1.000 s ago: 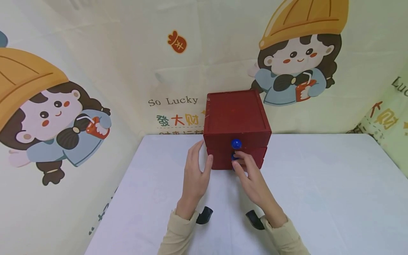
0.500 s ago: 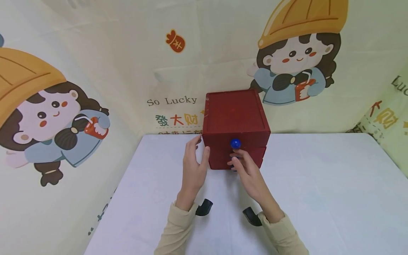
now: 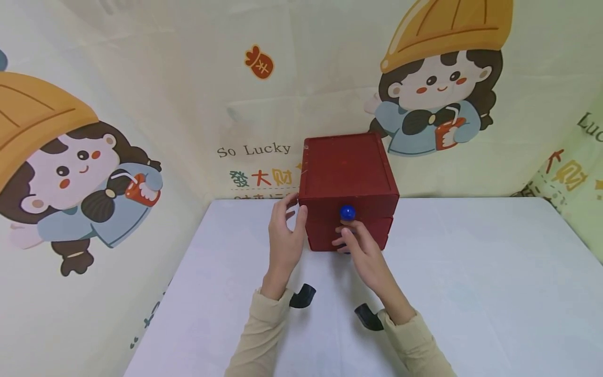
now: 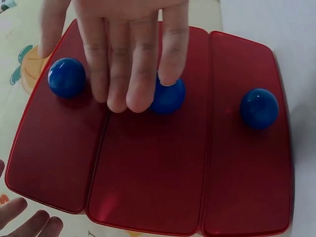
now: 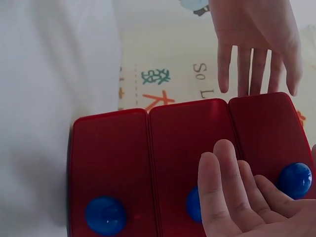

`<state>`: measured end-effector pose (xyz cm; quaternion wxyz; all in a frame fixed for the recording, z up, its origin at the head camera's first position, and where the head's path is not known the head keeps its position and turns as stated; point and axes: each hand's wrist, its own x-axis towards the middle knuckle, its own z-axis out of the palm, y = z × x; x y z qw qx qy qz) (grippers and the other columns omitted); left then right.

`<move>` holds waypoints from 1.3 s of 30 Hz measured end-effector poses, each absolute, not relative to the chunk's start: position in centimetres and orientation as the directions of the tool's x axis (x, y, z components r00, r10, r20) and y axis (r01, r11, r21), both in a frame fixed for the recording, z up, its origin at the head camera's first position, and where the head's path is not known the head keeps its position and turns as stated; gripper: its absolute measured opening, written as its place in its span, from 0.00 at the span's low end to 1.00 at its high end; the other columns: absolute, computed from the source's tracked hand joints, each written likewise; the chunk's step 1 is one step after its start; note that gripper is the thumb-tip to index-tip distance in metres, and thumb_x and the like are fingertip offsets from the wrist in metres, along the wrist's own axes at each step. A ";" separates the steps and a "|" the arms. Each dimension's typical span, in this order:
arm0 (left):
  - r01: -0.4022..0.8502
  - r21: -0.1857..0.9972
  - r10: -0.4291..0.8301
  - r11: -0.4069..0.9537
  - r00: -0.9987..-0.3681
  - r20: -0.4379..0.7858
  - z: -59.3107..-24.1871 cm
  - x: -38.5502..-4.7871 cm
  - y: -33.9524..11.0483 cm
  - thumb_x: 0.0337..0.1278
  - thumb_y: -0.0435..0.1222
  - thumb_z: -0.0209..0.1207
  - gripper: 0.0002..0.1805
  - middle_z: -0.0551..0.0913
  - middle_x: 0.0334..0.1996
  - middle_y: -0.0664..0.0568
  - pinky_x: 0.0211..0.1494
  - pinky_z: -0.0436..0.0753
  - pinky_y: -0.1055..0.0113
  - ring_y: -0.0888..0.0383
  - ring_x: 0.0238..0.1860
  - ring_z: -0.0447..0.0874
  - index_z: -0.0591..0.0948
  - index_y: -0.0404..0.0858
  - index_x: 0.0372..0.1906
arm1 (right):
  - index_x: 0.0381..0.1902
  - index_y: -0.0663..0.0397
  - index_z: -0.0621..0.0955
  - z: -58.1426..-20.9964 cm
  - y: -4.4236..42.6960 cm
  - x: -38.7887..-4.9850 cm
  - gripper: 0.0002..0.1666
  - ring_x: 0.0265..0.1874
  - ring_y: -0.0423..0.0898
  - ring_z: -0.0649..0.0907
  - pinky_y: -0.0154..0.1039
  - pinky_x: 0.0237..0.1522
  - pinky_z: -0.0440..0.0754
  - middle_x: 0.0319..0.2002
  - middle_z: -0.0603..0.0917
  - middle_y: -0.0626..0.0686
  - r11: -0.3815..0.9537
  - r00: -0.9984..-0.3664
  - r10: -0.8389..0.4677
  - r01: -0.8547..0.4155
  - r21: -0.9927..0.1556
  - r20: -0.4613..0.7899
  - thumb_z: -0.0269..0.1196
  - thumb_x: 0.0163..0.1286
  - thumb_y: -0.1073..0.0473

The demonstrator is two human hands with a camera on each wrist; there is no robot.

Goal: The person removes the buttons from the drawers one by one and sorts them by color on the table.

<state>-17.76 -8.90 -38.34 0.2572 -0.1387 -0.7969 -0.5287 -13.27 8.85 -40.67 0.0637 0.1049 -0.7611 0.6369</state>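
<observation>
Since the earlier frames, our left hand [image 3: 285, 241] has crept farther up the left side of the red drawer box [image 3: 346, 167] and our right hand [image 3: 372, 264] has reached slightly farther across its front, while the box stays put at the back of the counter [image 3: 471, 272]. Our right fingers are nearly straight, gripping nothing, and partly cover the middle knob [image 4: 172, 102] (we cannot tell whether they touch it). Our left fingers are loosely bent beside the box, also holding nothing; contact is unclear. Neither the top knob [image 4: 67, 77] nor the bottom knob [image 4: 259, 108] is gripped. All three drawer fronts look closed and lined up, so we judge that either no pulling has begun or any drawer has already been pushed home; these pictures cannot settle which, or what remains.
</observation>
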 end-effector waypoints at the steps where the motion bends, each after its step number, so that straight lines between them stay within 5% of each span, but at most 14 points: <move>1: 0.493 0.775 -0.056 0.395 -0.829 0.556 -38.3 -17.9 -8.9 0.72 0.47 0.54 0.24 0.76 0.61 0.51 0.59 0.80 0.51 0.56 0.61 0.74 0.73 0.42 0.66 | 0.63 0.59 0.70 -40.6 8.9 -13.3 0.21 0.45 0.54 0.86 0.49 0.48 0.86 0.54 0.81 0.60 0.159 -0.971 -0.080 -0.234 -0.959 0.224 0.48 0.81 0.53; 15: 0.456 0.833 -0.086 0.313 -0.860 0.503 -37.7 -18.9 -8.8 0.71 0.48 0.55 0.23 0.80 0.57 0.52 0.54 0.82 0.52 0.57 0.58 0.77 0.76 0.39 0.61 | 0.62 0.60 0.72 -40.2 9.0 -14.1 0.25 0.43 0.54 0.86 0.37 0.47 0.85 0.51 0.81 0.63 0.039 -0.986 -0.100 -0.140 -0.989 0.136 0.45 0.81 0.48; 32: 0.401 0.898 -0.130 0.181 -0.896 0.426 -36.2 -19.7 -8.1 0.67 0.40 0.61 0.20 0.82 0.54 0.42 0.53 0.84 0.50 0.48 0.55 0.81 0.78 0.32 0.58 | 0.59 0.62 0.74 -39.9 9.2 -14.7 0.28 0.38 0.47 0.86 0.36 0.46 0.85 0.47 0.81 0.63 -0.018 -0.985 -0.122 -0.124 -0.992 0.125 0.44 0.81 0.45; 39: 0.379 0.917 -0.153 0.126 -0.906 0.395 -36.3 -20.0 -8.1 0.65 0.42 0.63 0.20 0.82 0.53 0.45 0.53 0.85 0.52 0.50 0.54 0.81 0.79 0.36 0.56 | 0.59 0.63 0.75 -39.8 9.3 -14.9 0.30 0.38 0.46 0.86 0.35 0.49 0.84 0.46 0.82 0.63 -0.037 -0.985 -0.132 -0.107 -0.994 0.111 0.43 0.81 0.43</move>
